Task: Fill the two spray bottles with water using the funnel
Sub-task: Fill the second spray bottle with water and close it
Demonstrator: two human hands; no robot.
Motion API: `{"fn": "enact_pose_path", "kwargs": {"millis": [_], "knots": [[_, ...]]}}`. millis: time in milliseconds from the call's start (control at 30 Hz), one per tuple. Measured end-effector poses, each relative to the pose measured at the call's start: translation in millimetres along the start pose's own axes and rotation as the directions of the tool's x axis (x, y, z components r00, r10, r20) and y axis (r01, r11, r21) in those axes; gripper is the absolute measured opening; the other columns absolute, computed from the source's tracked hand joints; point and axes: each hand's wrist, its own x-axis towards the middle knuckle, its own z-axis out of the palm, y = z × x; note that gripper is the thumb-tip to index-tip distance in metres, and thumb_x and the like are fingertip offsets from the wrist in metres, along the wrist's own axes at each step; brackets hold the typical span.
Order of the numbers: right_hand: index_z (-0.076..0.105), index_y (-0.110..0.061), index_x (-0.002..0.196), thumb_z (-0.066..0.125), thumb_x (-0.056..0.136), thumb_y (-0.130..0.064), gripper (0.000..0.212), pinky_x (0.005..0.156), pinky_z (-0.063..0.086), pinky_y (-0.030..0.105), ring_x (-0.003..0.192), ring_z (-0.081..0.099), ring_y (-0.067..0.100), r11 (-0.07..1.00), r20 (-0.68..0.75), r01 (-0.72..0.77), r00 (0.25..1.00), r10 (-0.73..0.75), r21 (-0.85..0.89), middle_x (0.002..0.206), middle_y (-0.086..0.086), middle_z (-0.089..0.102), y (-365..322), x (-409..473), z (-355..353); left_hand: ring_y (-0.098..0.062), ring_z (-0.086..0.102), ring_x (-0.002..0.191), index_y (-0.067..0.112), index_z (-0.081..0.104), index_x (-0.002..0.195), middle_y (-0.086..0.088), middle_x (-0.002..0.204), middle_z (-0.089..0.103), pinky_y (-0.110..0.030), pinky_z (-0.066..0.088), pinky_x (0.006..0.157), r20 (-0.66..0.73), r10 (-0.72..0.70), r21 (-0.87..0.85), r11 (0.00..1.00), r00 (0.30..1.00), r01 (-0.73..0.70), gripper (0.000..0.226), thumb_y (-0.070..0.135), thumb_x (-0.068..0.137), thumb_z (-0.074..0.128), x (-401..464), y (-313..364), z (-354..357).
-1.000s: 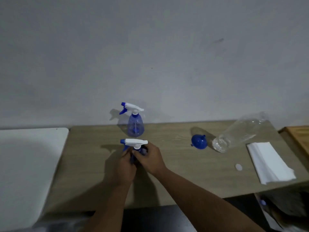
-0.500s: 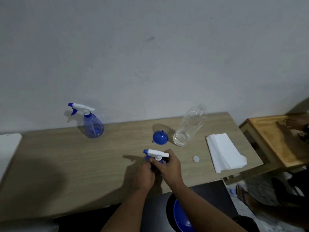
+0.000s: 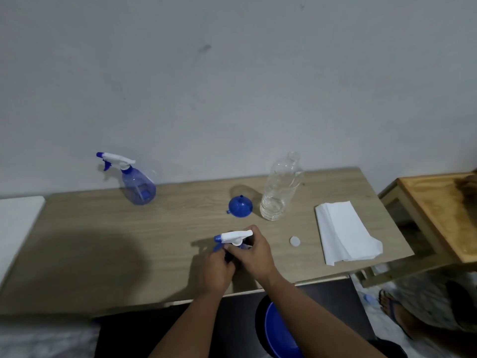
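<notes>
Near spray bottle [image 3: 233, 241]: stands close to the front edge of the table [image 3: 103, 241], its white trigger head with blue nozzle pointing left; the blue body is mostly hidden behind both hands.
Left hand [image 3: 215, 270]: wrapped around the lower body of the near spray bottle from the left, fingers curled closed on it.
Right hand [image 3: 254, 254]: closed over the neck of the same bottle just under the white head, thumb and fingers pinching the collar.
Far spray bottle [image 3: 135, 182]: upright at the back left of the table near the wall, well apart from the hands, head on and nozzle pointing left.
Funnel [image 3: 240, 206]: blue, lying wide mouth down with its spout up, between the near spray bottle and the back of the table, just beside the clear bottle.
Clear bottle [image 3: 280, 188]: uncapped plastic bottle standing right of the funnel, with a little water at the bottom.
Cap [image 3: 294, 241]: small white disc flat on the table, right of the hands.
Paper towels [image 3: 346, 232]: white folded stack at the right end of the table.
Blue basin [image 3: 280, 332]: below the table's front edge, partly hidden by the right forearm.
Wooden stool [image 3: 438, 215]: beside the right end of the table.
</notes>
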Motion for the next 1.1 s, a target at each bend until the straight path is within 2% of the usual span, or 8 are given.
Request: {"fn": "enact_pose_path", "kwargs": {"millis": [167, 300, 467, 567, 667, 833, 967, 1100], "knots": [[0.067, -0.008, 0.107, 0.084, 0.079, -0.001, 0.033, 0.082, 0.060, 0.024, 0.091, 0.074, 0.005, 1.000, 0.039, 0.005, 0.999, -0.005, -0.003, 0.095, -0.004, 0.078, 1, -7, 0, -0.029, 0.067, 0.097, 0.022, 0.068, 0.103, -0.004, 0.106, 0.073, -0.032, 0.050, 0.078, -0.035, -0.008, 0.089, 0.996, 0.999, 0.011, 0.022, 0.029, 0.089, 0.052, -4, -1, 1], [0.066, -0.011, 0.101, 0.079, 0.082, -0.003, 0.024, 0.077, 0.054, 0.019, 0.081, 0.070, -0.001, 1.000, 0.059, 0.001, 0.998, 0.000, -0.021, 0.085, -0.015, 0.075, -3, -6, 1, -0.028, 0.067, 0.096, 0.024, 0.068, 0.106, -0.004, 0.105, 0.072, -0.029, 0.041, 0.069, -0.031, 0.005, 0.082, 0.997, 0.999, -0.002, 0.022, 0.025, 0.091, 0.052, -6, 0, 2], [0.064, -0.020, 0.110, 0.082, 0.078, -0.016, 0.037, 0.083, 0.059, 0.024, 0.092, 0.074, 0.004, 1.000, 0.080, -0.001, 0.997, 0.004, -0.027, 0.096, -0.010, 0.077, -3, -10, 1, -0.027, 0.068, 0.095, 0.023, 0.067, 0.104, -0.004, 0.103, 0.072, -0.029, 0.040, 0.068, -0.032, -0.013, 0.112, 0.994, 0.999, 0.017, 0.021, 0.020, 0.092, 0.050, -5, -2, 7], [0.063, -0.014, 0.100, 0.069, 0.078, -0.005, 0.025, 0.079, 0.059, 0.031, 0.084, 0.071, 0.007, 1.000, 0.097, 0.017, 0.995, -0.015, -0.018, 0.089, -0.005, 0.074, -2, -7, 0, -0.028, 0.067, 0.095, 0.021, 0.066, 0.106, -0.006, 0.103, 0.072, -0.029, 0.037, 0.066, -0.036, -0.004, 0.109, 0.994, 0.999, 0.008, 0.020, 0.019, 0.094, 0.049, -6, -1, 10], [0.071, -0.015, 0.111, 0.069, 0.083, 0.000, 0.032, 0.082, 0.062, 0.033, 0.092, 0.076, 0.013, 1.000, 0.146, 0.014, 0.989, -0.017, 0.023, 0.099, -0.001, 0.078, 1, -7, 0, -0.028, 0.066, 0.099, 0.021, 0.067, 0.108, -0.006, 0.106, 0.072, -0.032, 0.040, 0.069, -0.053, -0.009, 0.114, 0.993, 0.999, 0.015, 0.022, 0.018, 0.094, 0.050, -7, -2, 12], [0.072, -0.014, 0.106, 0.080, 0.090, -0.007, 0.019, 0.076, 0.055, 0.018, 0.085, 0.073, 0.001, 0.995, 0.101, 0.074, 0.992, -0.080, 0.070, 0.092, -0.004, 0.078, -15, -10, -3, -0.030, 0.066, 0.102, 0.017, 0.066, 0.116, -0.009, 0.110, 0.072, -0.028, 0.036, 0.069, -0.084, 0.009, 0.071, 0.997, 0.996, -0.003, 0.027, 0.033, 0.097, 0.054, -9, -1, 11], [0.074, -0.017, 0.098, 0.075, 0.096, -0.021, 0.005, 0.077, 0.055, 0.030, 0.085, 0.069, 0.020, 0.966, -0.082, 0.243, 0.968, -0.236, 0.090, 0.089, 0.001, 0.075, -58, -1, -5, -0.029, 0.069, 0.093, 0.031, 0.068, 0.114, -0.006, 0.099, 0.075, -0.029, 0.036, 0.064, -0.088, 0.037, -0.015, 0.999, 0.995, -0.039, 0.036, 0.056, 0.089, 0.062, -5, -6, 12], [0.064, -0.013, 0.084, 0.071, 0.099, -0.023, 0.019, 0.062, 0.043, 0.023, 0.065, 0.050, 0.010, 0.921, -0.208, 0.376, 0.913, -0.351, 0.098, 0.069, -0.006, 0.057, -109, 20, -31, -0.027, 0.068, 0.090, 0.026, 0.070, 0.104, -0.003, 0.095, 0.075, -0.031, 0.040, 0.065, -0.103, 0.060, -0.034, 0.997, 0.993, -0.064, 0.038, 0.059, 0.086, 0.065, -1, -13, 16]]}}
